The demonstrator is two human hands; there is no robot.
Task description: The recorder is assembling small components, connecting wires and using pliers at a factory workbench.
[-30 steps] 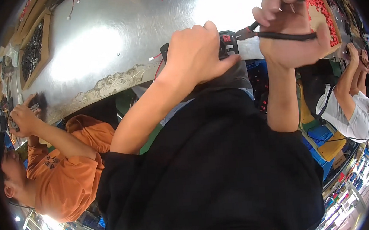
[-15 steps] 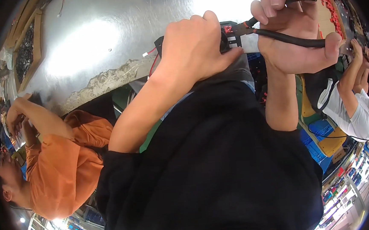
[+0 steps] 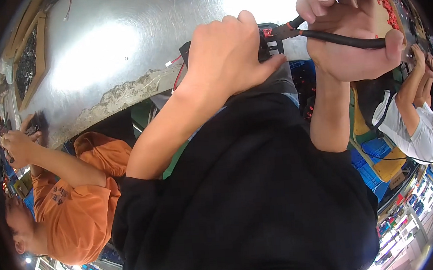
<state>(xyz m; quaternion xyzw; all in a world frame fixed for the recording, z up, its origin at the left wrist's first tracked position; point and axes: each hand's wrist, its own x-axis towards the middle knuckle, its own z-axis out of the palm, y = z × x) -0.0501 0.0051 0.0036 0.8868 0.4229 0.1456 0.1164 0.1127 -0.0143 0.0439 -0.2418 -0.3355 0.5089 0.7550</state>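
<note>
Under my left hand (image 3: 228, 56) is a black plastic housing (image 3: 274, 45), gripped near the table's front edge and mostly covered by my fingers. A red and white wire with a white connector (image 3: 169, 64) sticks out on its left side. In my right hand (image 3: 352, 35) is a pair of pliers (image 3: 343, 38) with black handles, spread apart between fingers and palm. The pliers' jaws (image 3: 283, 31) meet a small red part (image 3: 268, 32) at the housing's right end. Whether the jaws are closed on that part I cannot tell.
The metal table (image 3: 95, 53) has a worn front edge. A cardboard box of black parts (image 3: 29, 62) stands at left, and a box of red parts (image 3: 387, 5) at right. Co-workers sit on both sides, one in an orange shirt (image 3: 76, 215), one in white (image 3: 411, 126).
My right hand and the pliers have shifted slightly up and to the right, with the jaws still at the red part. The co-worker at left has moved both arms.
</note>
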